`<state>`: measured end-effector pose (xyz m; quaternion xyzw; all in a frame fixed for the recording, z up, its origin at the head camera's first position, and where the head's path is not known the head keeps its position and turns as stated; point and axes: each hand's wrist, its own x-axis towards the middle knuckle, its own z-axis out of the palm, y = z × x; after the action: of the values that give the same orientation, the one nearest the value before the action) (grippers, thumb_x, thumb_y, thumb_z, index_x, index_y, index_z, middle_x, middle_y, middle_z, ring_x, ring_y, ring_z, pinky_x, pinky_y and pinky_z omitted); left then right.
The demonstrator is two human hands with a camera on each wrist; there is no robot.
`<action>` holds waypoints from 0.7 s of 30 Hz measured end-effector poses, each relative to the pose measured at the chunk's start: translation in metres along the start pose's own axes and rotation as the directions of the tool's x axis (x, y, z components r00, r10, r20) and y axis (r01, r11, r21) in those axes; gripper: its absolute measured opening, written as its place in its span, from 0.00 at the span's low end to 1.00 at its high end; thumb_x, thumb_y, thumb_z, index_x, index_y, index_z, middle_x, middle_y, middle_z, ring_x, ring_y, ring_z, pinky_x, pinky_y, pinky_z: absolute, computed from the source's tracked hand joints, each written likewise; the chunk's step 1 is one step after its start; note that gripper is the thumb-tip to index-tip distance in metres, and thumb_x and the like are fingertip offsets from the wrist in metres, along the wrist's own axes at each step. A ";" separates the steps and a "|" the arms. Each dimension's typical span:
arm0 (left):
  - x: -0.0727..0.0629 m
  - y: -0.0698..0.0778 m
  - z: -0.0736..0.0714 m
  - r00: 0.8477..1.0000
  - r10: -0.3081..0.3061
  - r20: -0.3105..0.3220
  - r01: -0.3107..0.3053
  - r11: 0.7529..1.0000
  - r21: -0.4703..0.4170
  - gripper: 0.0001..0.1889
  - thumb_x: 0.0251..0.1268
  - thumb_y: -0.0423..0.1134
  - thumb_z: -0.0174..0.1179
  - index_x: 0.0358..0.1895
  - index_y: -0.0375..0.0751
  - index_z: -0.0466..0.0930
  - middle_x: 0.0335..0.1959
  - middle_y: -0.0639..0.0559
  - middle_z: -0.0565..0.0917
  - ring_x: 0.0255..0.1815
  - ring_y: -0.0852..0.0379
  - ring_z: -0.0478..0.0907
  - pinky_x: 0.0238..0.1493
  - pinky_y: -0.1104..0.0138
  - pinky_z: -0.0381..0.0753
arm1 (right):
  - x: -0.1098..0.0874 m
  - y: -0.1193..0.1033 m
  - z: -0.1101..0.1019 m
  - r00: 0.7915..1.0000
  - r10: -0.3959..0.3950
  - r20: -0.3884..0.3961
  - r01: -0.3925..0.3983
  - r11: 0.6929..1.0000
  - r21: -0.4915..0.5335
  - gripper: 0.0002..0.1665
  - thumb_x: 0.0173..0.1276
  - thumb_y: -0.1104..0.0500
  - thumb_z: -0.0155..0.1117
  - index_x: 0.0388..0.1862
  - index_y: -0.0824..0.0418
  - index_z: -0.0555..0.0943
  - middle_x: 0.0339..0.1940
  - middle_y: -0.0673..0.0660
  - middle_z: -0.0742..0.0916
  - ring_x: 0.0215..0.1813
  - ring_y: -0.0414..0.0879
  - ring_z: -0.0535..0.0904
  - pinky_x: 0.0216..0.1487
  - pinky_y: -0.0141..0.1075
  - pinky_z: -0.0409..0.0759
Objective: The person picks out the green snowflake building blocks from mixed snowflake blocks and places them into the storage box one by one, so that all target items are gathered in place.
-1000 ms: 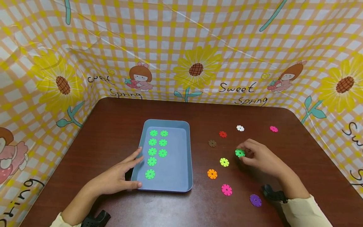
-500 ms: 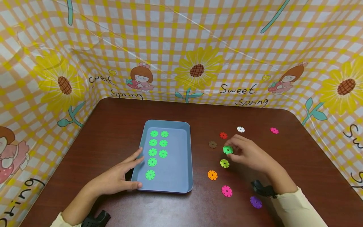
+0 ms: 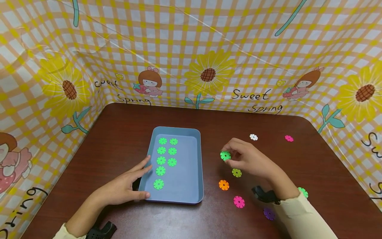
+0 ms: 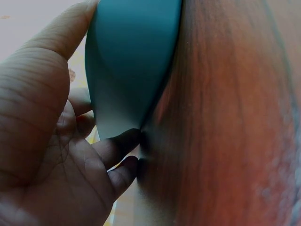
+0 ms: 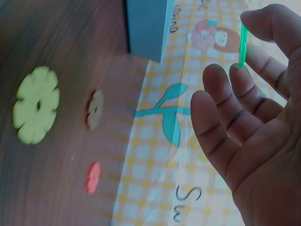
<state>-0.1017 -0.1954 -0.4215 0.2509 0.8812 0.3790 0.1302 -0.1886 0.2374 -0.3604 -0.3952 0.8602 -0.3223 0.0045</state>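
Observation:
My right hand (image 3: 249,159) pinches a green notched interlocking disc (image 3: 225,156) between thumb and fingertips, above the table right of the tray. Seen edge-on, that disc is upright in the right wrist view. The blue-grey tray (image 3: 188,169) carries several green discs (image 3: 161,160) in two columns on its left side. My left hand (image 3: 119,187) rests against the tray's left near corner, fingers spread, with the thumb at the near rim. In the left wrist view, the thumb and fingertips (image 4: 124,146) touch the tray's wall.
On the table lie loose discs: yellow (image 3: 236,172), orange (image 3: 223,185), pink (image 3: 239,201), purple (image 3: 269,213), white (image 3: 253,137), far pink (image 3: 288,138) and green (image 3: 302,192) by the right sleeve. Brown (image 5: 95,109) and red (image 5: 93,177) discs show in the right wrist view. Patterned cloth (image 3: 197,43) surrounds the table.
My right hand has moved left toward the tray with the green disc, covering the brown and red discs in the head view. A green disc now shows beside the right sleeve. The left hand stays put.

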 end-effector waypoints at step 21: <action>0.000 -0.001 0.001 1.000 -0.007 -0.005 0.007 1.000 0.017 0.49 0.60 0.60 0.67 0.78 0.39 0.57 0.82 0.54 0.43 0.79 0.47 0.47 0.67 0.42 0.60 | 0.059 -0.032 0.022 0.995 -0.072 0.070 0.072 0.997 -0.001 0.13 0.62 0.64 0.71 0.45 0.56 0.82 0.35 0.50 0.77 0.35 0.46 0.76 0.36 0.35 0.77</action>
<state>-0.1017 -0.1954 -0.4228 0.2481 0.8856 0.3716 0.1271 -0.2024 0.1695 -0.3457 -0.4369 0.8452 -0.3069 0.0223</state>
